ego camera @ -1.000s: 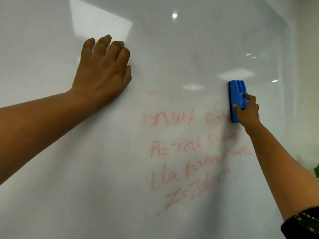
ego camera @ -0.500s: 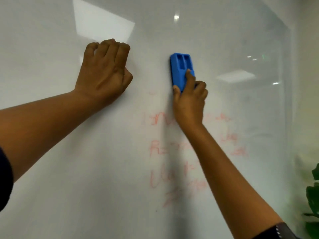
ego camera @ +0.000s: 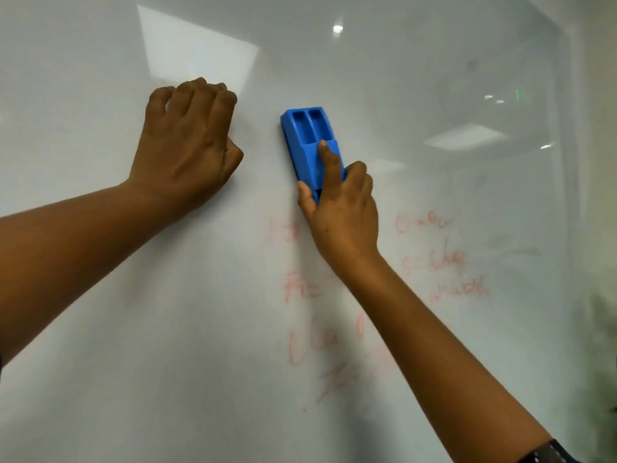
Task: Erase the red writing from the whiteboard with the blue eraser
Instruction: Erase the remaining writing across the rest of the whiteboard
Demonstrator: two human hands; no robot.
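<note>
My right hand (ego camera: 340,208) grips the blue eraser (ego camera: 309,142) and presses it upright against the whiteboard (ego camera: 417,78), just above the writing. Faint, smeared red writing (ego camera: 430,259) covers the board below and to the right of the eraser; my right forearm hides its middle part. My left hand (ego camera: 187,145) rests on the board to the left of the eraser, its fingers curled into a loose fist with nothing in it.
The board's right edge (ego camera: 567,195) runs down the far right, with a pale wall beyond. A blurred green plant (ego camera: 604,372) shows at the lower right. Ceiling-light reflections glare on the upper board.
My right hand swept the eraser from the right side of the writing leftward and up to just right of my left hand. The middle of the writing has faded. My left fingers curled in.
</note>
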